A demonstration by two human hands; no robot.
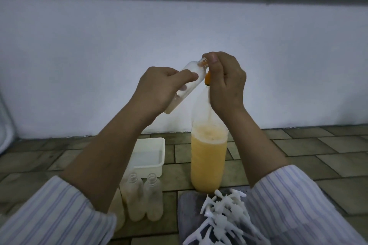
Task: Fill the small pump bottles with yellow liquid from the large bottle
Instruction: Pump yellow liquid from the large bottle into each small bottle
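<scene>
Left hand [157, 87] curled around small bottle [187, 83], tilted, neck up toward right-hand fingers [214, 65]. Right hand [227, 83] pinching at that neck, orange piece [207, 80] just beneath the fingers. Large bottle [209, 157] upright below the right hand, yellow liquid inside. Pump tops [223, 217] heaped nearer, empty bottles [145, 197] under left forearm.

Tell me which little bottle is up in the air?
The small clear plastic bottle gripped in the left hand, tilted with its open mouth up by the right hand. The other small bottles stand upright on the floor.
</scene>
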